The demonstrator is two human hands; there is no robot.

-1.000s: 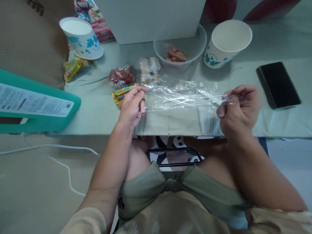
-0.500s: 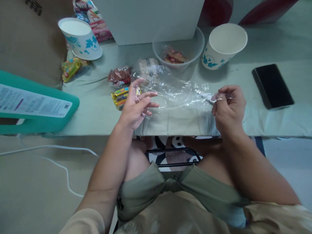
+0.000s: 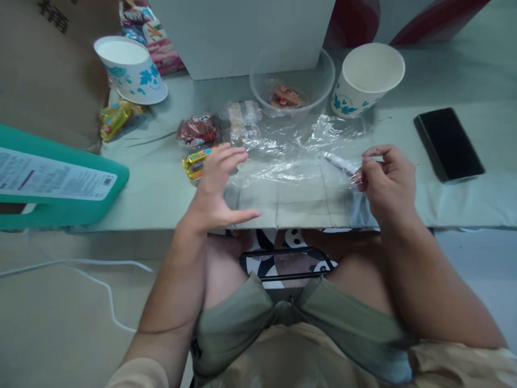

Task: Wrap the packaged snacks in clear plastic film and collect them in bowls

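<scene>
A crumpled clear plastic bag lies spread over the table in front of me. My left hand is open above the bag's left end, thumb stretched away from the fingers, holding nothing. Beside its fingertips are yellow-wrapped snacks, partly covered by the hand. My right hand is closed in a pinch on the bag's right edge. Close to those fingers, a thin pen-like item shows at the bag; whether it is inside or under the plastic I cannot tell.
Behind the bag are a brown snack packet, a pale wrapped snack and a clear bowl with snacks. Paper cups stand left and right. A black phone lies right; a green jug stands left.
My left hand has let go of the plastic and opened wider, shifting slightly toward me. The bag has sunk flatter onto the table. My right hand moved a little right.
</scene>
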